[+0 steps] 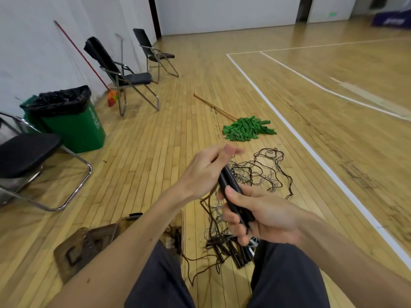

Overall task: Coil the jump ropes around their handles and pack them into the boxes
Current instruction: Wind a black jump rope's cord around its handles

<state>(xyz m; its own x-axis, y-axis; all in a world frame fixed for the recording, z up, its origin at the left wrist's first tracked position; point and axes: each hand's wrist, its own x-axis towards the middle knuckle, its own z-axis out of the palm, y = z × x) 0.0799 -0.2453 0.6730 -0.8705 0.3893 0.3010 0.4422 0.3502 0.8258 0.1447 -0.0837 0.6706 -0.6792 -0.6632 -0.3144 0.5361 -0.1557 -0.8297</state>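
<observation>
Gym floor (pixel 155 141): one rope tangle (pixel 262 172), one mop (pixel 246 128) beyond it. Right hand (pixel 264 214) clamps two handles (pixel 229 181) above the tangle; left hand (pixel 206 168) is too blurred to tell its grip.

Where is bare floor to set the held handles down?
Bare boards between the green bin and the rope tangle, and from the tangle right to the white line. Crowded by the knees: loose handles and the box.
</observation>
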